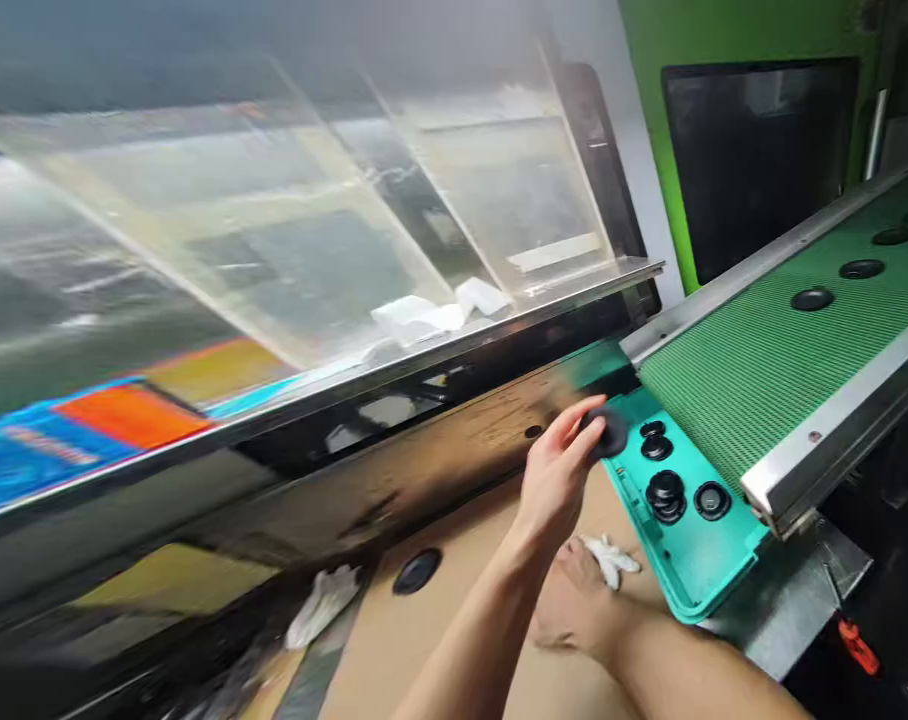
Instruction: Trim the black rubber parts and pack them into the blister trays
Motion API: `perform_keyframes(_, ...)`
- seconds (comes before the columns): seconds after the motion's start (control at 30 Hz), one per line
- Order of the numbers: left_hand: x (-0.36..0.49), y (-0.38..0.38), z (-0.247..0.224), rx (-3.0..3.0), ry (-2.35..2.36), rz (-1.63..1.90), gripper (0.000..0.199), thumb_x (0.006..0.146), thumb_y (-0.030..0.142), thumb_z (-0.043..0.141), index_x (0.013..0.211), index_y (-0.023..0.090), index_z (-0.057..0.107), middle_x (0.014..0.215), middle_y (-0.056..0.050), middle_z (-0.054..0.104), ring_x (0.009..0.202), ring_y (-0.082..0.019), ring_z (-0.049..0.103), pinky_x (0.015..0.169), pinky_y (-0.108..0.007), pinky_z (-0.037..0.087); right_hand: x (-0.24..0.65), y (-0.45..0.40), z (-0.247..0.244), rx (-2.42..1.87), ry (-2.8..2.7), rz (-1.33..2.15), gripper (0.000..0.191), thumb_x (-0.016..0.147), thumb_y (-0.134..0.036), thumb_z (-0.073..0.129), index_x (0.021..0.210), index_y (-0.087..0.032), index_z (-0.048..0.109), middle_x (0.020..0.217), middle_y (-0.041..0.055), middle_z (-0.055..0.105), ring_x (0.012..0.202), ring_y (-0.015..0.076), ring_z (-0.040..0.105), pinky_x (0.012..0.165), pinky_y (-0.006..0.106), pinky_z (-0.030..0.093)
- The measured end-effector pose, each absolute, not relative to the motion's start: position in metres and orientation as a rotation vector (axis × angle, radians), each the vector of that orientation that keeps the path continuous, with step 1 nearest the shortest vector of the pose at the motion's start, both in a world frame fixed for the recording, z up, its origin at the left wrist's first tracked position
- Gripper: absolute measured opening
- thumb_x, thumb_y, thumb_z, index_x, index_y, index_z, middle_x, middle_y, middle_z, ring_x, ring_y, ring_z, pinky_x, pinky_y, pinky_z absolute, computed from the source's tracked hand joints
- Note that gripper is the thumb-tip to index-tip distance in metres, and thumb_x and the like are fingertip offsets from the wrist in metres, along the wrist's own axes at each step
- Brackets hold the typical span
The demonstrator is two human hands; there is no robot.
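My left hand pinches a round black disc-shaped part between thumb and fingers, at the near left edge of a turquoise tray. Below it, my right hand rests low over a cardboard sheet, partly hidden behind my left forearm. A white glove or cloth lies against its fingertips; whether the fingers grip anything is unclear. Inside the tray sit several black round parts. Another black round part lies on the cardboard to the left.
A green conveyor belt slopes down to the tray, carrying several black round parts. A white glove lies at the left. Clear machine panels stand behind a metal ledge. A red-handled tool is at lower right.
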State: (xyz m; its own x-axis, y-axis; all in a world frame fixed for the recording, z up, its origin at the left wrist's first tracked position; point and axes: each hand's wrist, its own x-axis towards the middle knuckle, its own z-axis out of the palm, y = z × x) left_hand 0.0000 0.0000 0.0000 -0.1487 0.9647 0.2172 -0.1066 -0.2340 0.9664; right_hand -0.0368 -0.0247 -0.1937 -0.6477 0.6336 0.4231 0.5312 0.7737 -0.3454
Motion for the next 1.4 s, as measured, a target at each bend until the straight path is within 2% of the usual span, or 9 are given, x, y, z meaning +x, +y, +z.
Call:
perform_keyframes(0.1, -0.098, -0.049, -0.069, 0.877, 1.33, 1.638, 0.064, 0.061, 0.035, 0.091, 0.12, 0.02, 0.07, 0.105, -0.004, 0.072, 0.081, -0.012, 0.063, 0.067, -0.021, 0.05, -0.03, -0.026, -0.185, -0.928, -2.477, 0.292, 0.025, 0.085, -0.027, 0.057, 0.103, -0.014, 0.068, 0.105, 0.0151, 0.066, 0.1, 0.0302, 0.057, 0.086, 0.045, 0.05)
perform_keyframes(0.2, -0.157, -0.085, -0.126, 0.626, 1.366, 1.731, 0.049, 0.053, 0.032, 0.094, 0.093, 0.013, 0.074, 0.084, -0.003, 0.072, 0.068, -0.011, 0.062, 0.059, -0.021, 0.048, -0.025, -0.028, -0.177, -0.952, -2.339, 0.313, 0.028, 0.09, -0.025, 0.053, 0.114, -0.016, 0.067, 0.114, 0.0143, 0.065, 0.106, 0.0292, 0.055, 0.09, 0.043, 0.049)
perform_keyframes(0.27, -0.172, -0.096, -0.151, 0.539, 1.314, 1.777, 0.041, 0.054, 0.032, 0.093, 0.083, 0.012, 0.073, 0.081, -0.004, 0.072, 0.068, -0.012, 0.063, 0.059, -0.021, 0.049, -0.025, -0.033, -0.173, -0.907, -2.189, 0.327, 0.036, 0.094, -0.027, 0.051, 0.127, -0.018, 0.062, 0.125, 0.0133, 0.062, 0.111, 0.0277, 0.052, 0.096, 0.042, 0.047)
perform_keyframes(0.33, -0.174, -0.099, -0.165, 0.514, 1.205, 1.78, 0.036, 0.062, 0.03, 0.09, 0.087, 0.012, 0.073, 0.085, -0.005, 0.073, 0.074, -0.013, 0.066, 0.067, -0.023, 0.053, -0.028, -0.041, -0.17, -0.807, -2.101, 0.352, 0.042, 0.097, -0.03, 0.05, 0.137, -0.018, 0.057, 0.133, 0.0127, 0.058, 0.115, 0.0262, 0.05, 0.1, 0.04, 0.045)
perform_keyframes(0.5, -0.171, -0.102, -0.165, 0.386, 0.803, 1.728, 0.02, 0.082, 0.029, 0.074, 0.093, 0.012, 0.073, 0.093, -0.008, 0.073, 0.089, -0.018, 0.069, 0.089, -0.03, 0.055, -0.041, -0.071, -0.17, -0.715, -2.207, 0.31, 0.042, 0.097, -0.027, 0.05, 0.137, -0.016, 0.059, 0.139, 0.0155, 0.055, 0.114, 0.0276, 0.048, 0.098, 0.042, 0.046)
perform_keyframes(0.6, -0.176, -0.108, -0.162, 0.316, 0.619, 1.626, 0.027, 0.093, 0.033, 0.058, 0.097, 0.01, 0.072, 0.104, -0.014, 0.073, 0.102, -0.024, 0.068, 0.099, -0.039, 0.053, -0.046, -0.079, -0.17, -0.704, -2.298, 0.207, 0.043, 0.098, -0.028, 0.048, 0.138, -0.014, 0.059, 0.142, 0.0177, 0.052, 0.114, 0.0297, 0.047, 0.097, 0.044, 0.046)
perform_keyframes(0.7, -0.177, -0.11, -0.164, 0.288, 0.63, 1.602, 0.026, 0.096, 0.027, 0.052, 0.098, 0.01, 0.072, 0.108, -0.014, 0.073, 0.108, -0.026, 0.068, 0.103, -0.041, 0.051, -0.05, -0.072, -0.167, -0.69, -2.349, 0.151, 0.044, 0.099, -0.028, 0.045, 0.139, -0.015, 0.058, 0.145, 0.0169, 0.051, 0.112, 0.0294, 0.048, 0.097, 0.044, 0.045)
perform_keyframes(1.17, -0.174, -0.105, -0.17, 0.225, 0.673, 1.655, 0.023, 0.098, 0.023, 0.053, 0.107, 0.013, 0.071, 0.116, -0.012, 0.071, 0.106, -0.02, 0.068, 0.102, -0.037, 0.052, -0.053, -0.071, -0.17, -0.763, -2.31, 0.177, 0.042, 0.1, -0.027, 0.042, 0.136, -0.017, 0.061, 0.142, 0.0138, 0.055, 0.109, 0.0278, 0.049, 0.098, 0.045, 0.044)
perform_keyframes(1.4, -0.174, -0.106, -0.161, 0.218, 0.687, 1.648, 0.026, 0.101, 0.027, 0.047, 0.104, 0.013, 0.069, 0.118, -0.014, 0.07, 0.107, -0.023, 0.068, 0.098, -0.047, 0.055, -0.038, -0.034, -0.165, -0.967, -2.073, 0.351, 0.04, 0.096, -0.031, 0.053, 0.131, -0.014, 0.06, 0.129, 0.016, 0.06, 0.117, 0.0293, 0.051, 0.102, 0.046, 0.045)
